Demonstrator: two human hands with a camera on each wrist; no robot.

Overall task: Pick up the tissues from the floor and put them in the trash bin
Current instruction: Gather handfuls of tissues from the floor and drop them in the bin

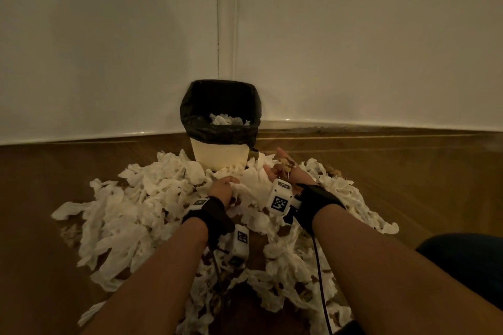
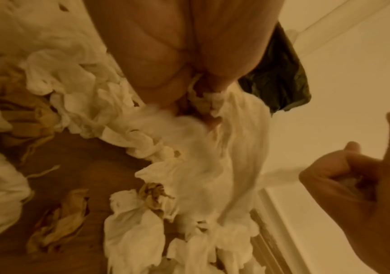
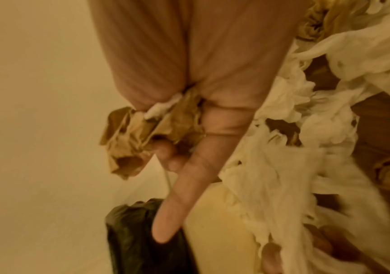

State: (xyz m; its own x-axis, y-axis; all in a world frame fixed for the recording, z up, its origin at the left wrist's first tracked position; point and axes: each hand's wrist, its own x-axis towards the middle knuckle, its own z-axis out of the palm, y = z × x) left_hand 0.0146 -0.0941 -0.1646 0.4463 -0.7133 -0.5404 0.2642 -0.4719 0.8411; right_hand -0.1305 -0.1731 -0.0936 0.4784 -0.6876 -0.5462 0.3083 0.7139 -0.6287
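A cream trash bin [image 1: 220,153] with a black liner [image 1: 217,106] stands in the room's corner, a few white tissues [image 1: 227,119] inside it. A wide heap of white tissues [image 1: 141,212] covers the floor in front of it. My left hand [image 1: 224,187] grips a white tissue [image 2: 231,133] at the heap's middle, fingers curled into it. My right hand [image 1: 283,168] is raised palm-up just right of the bin, holding a crumpled brown tissue [image 3: 142,133] with one finger [image 3: 184,185] stretched toward the liner [image 3: 130,237].
White walls [image 1: 109,49] meet behind the bin above a white baseboard [image 1: 381,124]. Bare wooden floor [image 1: 408,171] lies left and right of the heap. Brown scraps [image 2: 58,222] are mixed among the tissues. A dark blue object [image 1: 468,261] sits at the right edge.
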